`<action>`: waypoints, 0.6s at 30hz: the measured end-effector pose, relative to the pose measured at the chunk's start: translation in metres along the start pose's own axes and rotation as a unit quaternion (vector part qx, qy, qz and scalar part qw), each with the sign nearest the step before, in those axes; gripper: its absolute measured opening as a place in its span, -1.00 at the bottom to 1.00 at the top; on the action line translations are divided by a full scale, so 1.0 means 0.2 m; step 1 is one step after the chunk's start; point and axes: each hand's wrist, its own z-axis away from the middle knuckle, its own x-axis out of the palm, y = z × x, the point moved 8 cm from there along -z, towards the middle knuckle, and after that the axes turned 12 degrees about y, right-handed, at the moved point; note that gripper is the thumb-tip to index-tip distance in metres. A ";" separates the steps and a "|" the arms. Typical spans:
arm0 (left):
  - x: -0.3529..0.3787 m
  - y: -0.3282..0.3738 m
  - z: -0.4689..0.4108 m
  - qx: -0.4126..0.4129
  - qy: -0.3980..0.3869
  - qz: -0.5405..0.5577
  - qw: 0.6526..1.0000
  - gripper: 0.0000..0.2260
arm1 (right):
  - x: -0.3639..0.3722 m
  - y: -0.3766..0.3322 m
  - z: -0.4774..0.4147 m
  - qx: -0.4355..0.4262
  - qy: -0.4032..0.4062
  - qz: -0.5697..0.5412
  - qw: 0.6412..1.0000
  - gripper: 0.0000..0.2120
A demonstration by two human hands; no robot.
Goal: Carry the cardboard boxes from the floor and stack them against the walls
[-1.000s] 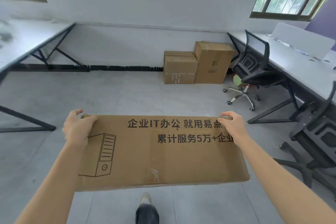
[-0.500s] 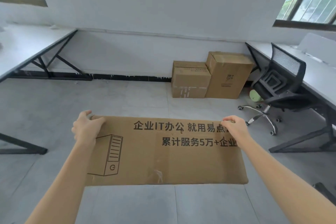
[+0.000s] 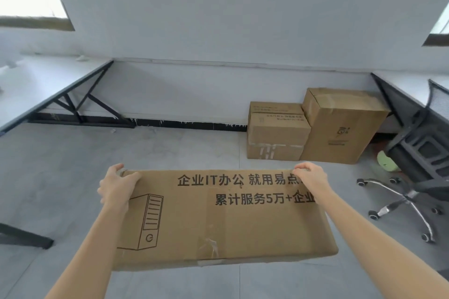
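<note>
While a grey tiled floor (image 3: 73,177) and white wall (image 3: 218,31) filled the frame, the printed cardboard box (image 3: 218,221) was held at lower centre, its far corners clasped by the left hand (image 3: 116,187) and right hand (image 3: 311,179). Since earlier, the cardboard boxes (image 3: 340,128) by the wall were seen larger, further right.

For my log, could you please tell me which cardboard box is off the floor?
The wide box printed with a computer tower, held by left hand and right hand; the taped box and tall box sit on the floor.
</note>
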 end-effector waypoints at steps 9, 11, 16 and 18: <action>0.45 0.22 -0.36 -0.033 0.056 -0.008 0.998 -0.51 | 0.41 -0.23 -0.69 -0.006 -0.074 -0.022 0.997 -0.88; 0.56 0.26 -0.47 -0.038 0.062 -0.003 0.997 -0.51 | 0.52 -0.29 -0.84 0.000 -0.084 -0.022 0.996 -0.92; 0.88 0.38 -0.82 -0.053 0.073 -0.013 0.996 -0.51 | 0.83 -0.51 -1.27 -0.016 -0.105 -0.009 0.994 -0.89; 1.02 0.45 -0.98 -0.061 0.070 -0.019 0.996 -0.51 | 0.95 -0.60 -1.44 -0.013 -0.114 -0.006 0.993 -0.89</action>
